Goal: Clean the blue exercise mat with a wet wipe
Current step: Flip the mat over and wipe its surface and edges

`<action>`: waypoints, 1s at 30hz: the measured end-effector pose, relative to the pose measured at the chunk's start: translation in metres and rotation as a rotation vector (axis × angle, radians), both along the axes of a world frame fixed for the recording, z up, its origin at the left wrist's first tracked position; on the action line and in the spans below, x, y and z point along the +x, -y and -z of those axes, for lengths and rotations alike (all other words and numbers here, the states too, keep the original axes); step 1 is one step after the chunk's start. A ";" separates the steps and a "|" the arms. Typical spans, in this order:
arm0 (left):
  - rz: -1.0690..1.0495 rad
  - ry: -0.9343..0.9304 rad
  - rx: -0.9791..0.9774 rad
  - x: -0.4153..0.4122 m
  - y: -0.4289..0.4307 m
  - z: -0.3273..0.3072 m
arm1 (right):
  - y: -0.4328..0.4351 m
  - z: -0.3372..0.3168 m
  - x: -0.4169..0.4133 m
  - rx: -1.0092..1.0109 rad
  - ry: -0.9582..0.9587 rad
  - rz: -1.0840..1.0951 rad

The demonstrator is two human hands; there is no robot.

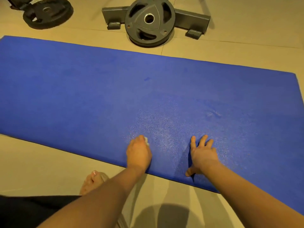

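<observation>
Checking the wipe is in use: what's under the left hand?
A corner of white wet wipe shows past the left hand, on the blue mat; the hand covers the rest.

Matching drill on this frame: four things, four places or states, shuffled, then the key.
1 left hand
2 right hand
3 grey weight plate
4 black weight plate

a fingers spread flat on the mat
b beyond the mat, far left
c grips the wet wipe
d beyond the mat, in front of a grey stand

Pairs: 1-c, 2-a, 3-d, 4-b

No legible txt or labels anywhere.
</observation>
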State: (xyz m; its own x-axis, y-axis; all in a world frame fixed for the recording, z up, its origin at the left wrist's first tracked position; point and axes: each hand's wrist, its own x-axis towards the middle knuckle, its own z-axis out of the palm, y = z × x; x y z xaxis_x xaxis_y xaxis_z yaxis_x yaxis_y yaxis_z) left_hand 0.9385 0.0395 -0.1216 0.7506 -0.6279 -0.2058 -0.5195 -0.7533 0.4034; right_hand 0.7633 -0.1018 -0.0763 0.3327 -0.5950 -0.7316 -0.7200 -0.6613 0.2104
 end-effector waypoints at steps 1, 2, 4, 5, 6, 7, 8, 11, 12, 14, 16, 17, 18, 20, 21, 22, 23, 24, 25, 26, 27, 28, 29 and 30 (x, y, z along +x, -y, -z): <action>0.064 -0.031 0.007 -0.017 0.006 0.000 | 0.000 0.001 -0.001 -0.007 0.007 -0.001; 0.125 -0.064 0.010 -0.036 0.013 0.000 | 0.000 0.001 -0.001 -0.011 0.009 0.000; 0.226 -0.122 0.005 -0.074 0.023 -0.003 | 0.000 0.003 0.001 -0.020 0.013 0.002; 0.275 -0.131 0.003 -0.089 0.025 -0.004 | 0.000 0.003 0.001 -0.022 0.017 0.001; 0.328 -0.118 -0.011 -0.097 0.026 -0.005 | -0.001 0.004 0.001 -0.024 0.023 -0.002; 0.390 -0.080 -0.027 -0.097 0.024 -0.004 | 0.000 0.005 0.000 -0.030 0.029 -0.005; 0.440 -0.030 -0.041 -0.090 0.022 -0.002 | 0.000 0.005 -0.002 -0.035 0.034 -0.011; 0.390 0.068 0.011 -0.033 0.006 -0.002 | 0.001 0.006 -0.006 -0.037 0.045 -0.012; 0.280 0.087 0.024 -0.008 -0.001 0.000 | 0.002 0.006 -0.007 -0.034 0.049 -0.013; 0.015 0.095 0.030 0.035 -0.019 0.000 | 0.002 0.005 -0.008 -0.028 0.061 -0.006; -0.189 0.073 0.013 0.049 -0.027 0.000 | 0.003 0.005 -0.008 -0.023 0.068 -0.004; -0.217 0.063 0.016 0.043 -0.025 -0.001 | 0.002 0.005 -0.007 -0.020 0.066 0.001; -0.212 0.046 0.006 0.031 -0.022 -0.002 | 0.002 0.005 -0.007 -0.019 0.064 0.003; -0.112 -0.004 -0.021 -0.006 -0.015 -0.002 | 0.002 0.005 -0.005 -0.020 0.061 0.002; -0.038 -0.029 -0.038 -0.027 -0.011 -0.002 | 0.002 0.004 -0.005 -0.020 0.059 0.002; 0.038 -0.057 -0.049 -0.049 -0.008 0.000 | 0.002 0.004 -0.004 -0.020 0.057 0.001; 0.115 -0.080 -0.052 -0.069 -0.005 0.001 | 0.002 0.004 -0.004 -0.021 0.054 0.002; 0.202 -0.097 -0.059 -0.086 -0.004 0.000 | 0.001 0.004 -0.003 -0.021 0.052 0.004; 0.296 -0.107 -0.064 -0.097 -0.005 -0.001 | 0.001 0.004 -0.003 -0.022 0.049 0.006; 0.393 -0.112 -0.075 -0.101 -0.005 -0.004 | 0.001 0.004 -0.003 -0.023 0.047 0.006; 0.481 -0.094 -0.074 -0.097 -0.007 -0.006 | 0.001 0.004 -0.003 -0.025 0.045 0.006; 0.545 -0.047 -0.068 -0.087 -0.009 -0.006 | 0.001 0.004 -0.003 -0.025 0.045 0.007; 0.560 0.003 -0.042 -0.073 -0.013 -0.005 | 0.001 0.004 -0.003 -0.024 0.045 0.007; 0.510 0.041 -0.013 -0.055 -0.018 -0.004 | 0.001 0.004 -0.003 -0.021 0.045 0.008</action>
